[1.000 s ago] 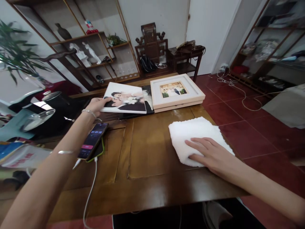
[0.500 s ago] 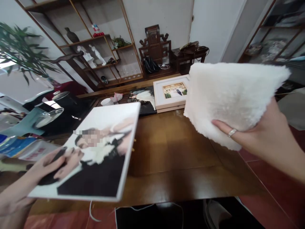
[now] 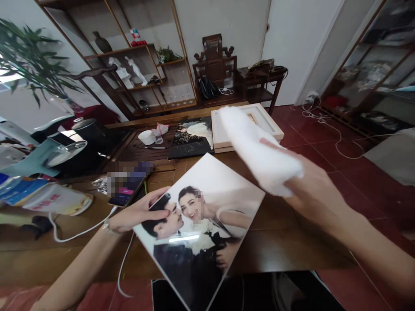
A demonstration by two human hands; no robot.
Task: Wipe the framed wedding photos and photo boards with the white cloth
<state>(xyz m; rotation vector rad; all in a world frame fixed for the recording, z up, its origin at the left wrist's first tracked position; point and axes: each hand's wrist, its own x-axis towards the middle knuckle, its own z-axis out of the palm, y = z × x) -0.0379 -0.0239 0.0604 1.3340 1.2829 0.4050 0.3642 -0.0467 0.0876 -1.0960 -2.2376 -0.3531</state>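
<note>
My left hand [image 3: 138, 214] grips the left edge of a glossy wedding photo panel [image 3: 201, 224], holding it tilted above the near edge of the wooden table [image 3: 275, 235]. My right hand [image 3: 311, 194] is closed on a white fluffy cloth [image 3: 259, 151], which hangs just above the panel's upper right corner. I cannot tell whether the cloth touches the panel. A phone [image 3: 126, 188] on a white cable [image 3: 81, 231] lies on the table just beyond my left hand.
A white framed photo [image 3: 223, 129] and a dark photo print [image 3: 191, 138] lie at the table's far side, with a small white cup [image 3: 146, 137] and a black kettle [image 3: 86, 129] to the left. Shelves, a carved chair and red floor tiles surround the table.
My left hand lifted the photo panel off the stack at the far side and brought it near, turning it face up. My right hand picked up the cloth and moved it over the panel.
</note>
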